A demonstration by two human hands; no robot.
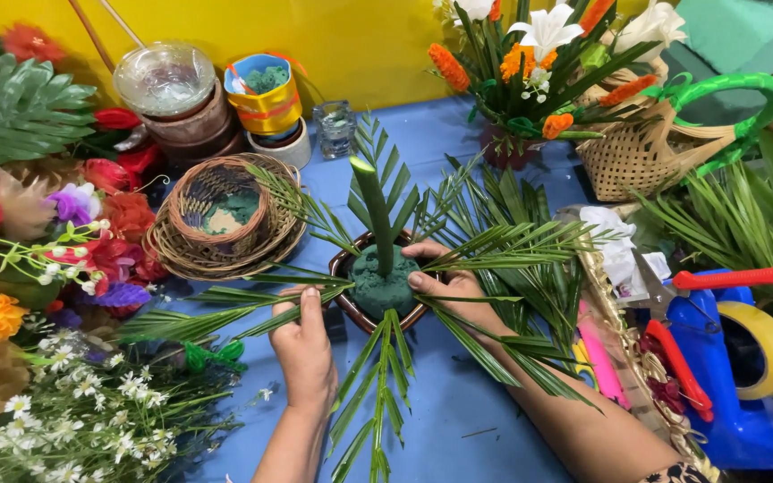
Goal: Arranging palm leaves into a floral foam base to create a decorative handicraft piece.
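A small brown basket (pixel 344 265) holds a dark green foam ball (pixel 378 288) with a thick green stalk (pixel 374 210) standing upright in it. Several palm fronds (pixel 503 246) stick out of the foam on all sides. My left hand (pixel 304 349) grips the stem of a palm frond (pixel 216 315) at the foam's left side. My right hand (pixel 449 284) rests on the foam's right edge, thumb pressed on the foam and fingers among the fronds.
A wicker basket (pixel 225 215) lies to the left, with artificial flowers (pixel 38 233) and white daisies (pixel 73 402) beyond it. A flower arrangement (pixel 539 63) and a green-handled basket (pixel 646 148) stand behind. Red-handled scissors (pixel 691 295) and a yellow tape roll (pixel 767 344) lie at the right.
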